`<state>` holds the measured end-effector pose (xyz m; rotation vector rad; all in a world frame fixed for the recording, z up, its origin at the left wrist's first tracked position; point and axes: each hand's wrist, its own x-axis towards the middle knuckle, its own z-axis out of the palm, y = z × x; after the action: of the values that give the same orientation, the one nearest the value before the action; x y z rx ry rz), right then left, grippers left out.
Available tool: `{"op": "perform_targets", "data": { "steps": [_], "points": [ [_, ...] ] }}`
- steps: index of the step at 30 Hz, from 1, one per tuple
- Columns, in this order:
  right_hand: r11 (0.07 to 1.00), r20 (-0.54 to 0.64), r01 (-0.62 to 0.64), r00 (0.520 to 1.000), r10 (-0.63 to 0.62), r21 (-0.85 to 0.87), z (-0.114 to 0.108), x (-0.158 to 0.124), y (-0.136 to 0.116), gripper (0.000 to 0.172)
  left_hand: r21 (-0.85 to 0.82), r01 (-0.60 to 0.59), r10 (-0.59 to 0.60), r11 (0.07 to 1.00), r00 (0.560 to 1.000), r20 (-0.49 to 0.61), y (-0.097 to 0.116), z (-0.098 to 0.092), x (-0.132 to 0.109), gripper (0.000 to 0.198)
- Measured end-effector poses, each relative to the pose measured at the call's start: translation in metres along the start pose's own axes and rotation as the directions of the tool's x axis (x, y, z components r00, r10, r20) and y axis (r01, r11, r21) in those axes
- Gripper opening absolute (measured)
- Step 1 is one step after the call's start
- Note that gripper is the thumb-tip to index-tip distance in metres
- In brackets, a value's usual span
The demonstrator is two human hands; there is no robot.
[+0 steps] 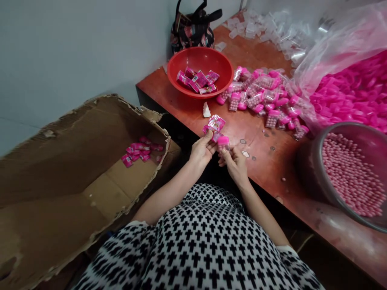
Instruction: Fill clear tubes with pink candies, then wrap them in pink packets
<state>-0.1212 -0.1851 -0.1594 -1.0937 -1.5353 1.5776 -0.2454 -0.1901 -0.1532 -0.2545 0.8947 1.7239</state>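
My left hand (202, 149) pinches a pink printed wrapper (215, 124) at the table's near edge. My right hand (234, 163) is closed on a small clear candy container with a pink cap (223, 141), held right against the wrapper. Both hands meet just in front of my patterned black-and-white lap. Part of the container is hidden by my fingers.
A red bowl (181, 60) holds pink wrappers. A heap of filled pink-capped containers (266, 96) lies on the wooden table (266, 161). A metal bowl (308, 161) holds pink candy balls. A plastic bag of pink caps (356, 88) lies at right, an open cardboard box (75, 161) with finished packs at left.
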Motion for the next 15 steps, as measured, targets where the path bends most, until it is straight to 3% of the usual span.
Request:
{"op": "perform_targets", "data": {
  "steps": [5, 9, 15],
  "points": [
    [0.998, 0.052, -0.016, 0.999, 0.013, 0.061, -0.004, 0.004, 0.003, 0.033, 0.129, -0.102, 0.088, 0.986, 0.990, 0.112, -0.005, 0.000, -0.003, 0.029],
    [0.990, 0.084, -0.031, 0.996, 0.020, 0.136, -0.007, 0.005, 0.006, 0.031, 0.254, -0.136, 0.071, 0.958, 0.966, 0.249, -0.003, 0.000, -0.003, 0.036],
    [0.991, -0.039, 0.125, 0.991, -0.126, -0.047, -0.007, 0.002, 0.014, 0.028, 0.344, -0.120, 0.025, 0.931, 0.964, 0.266, -0.004, 0.004, -0.003, 0.043]
  ]
}}
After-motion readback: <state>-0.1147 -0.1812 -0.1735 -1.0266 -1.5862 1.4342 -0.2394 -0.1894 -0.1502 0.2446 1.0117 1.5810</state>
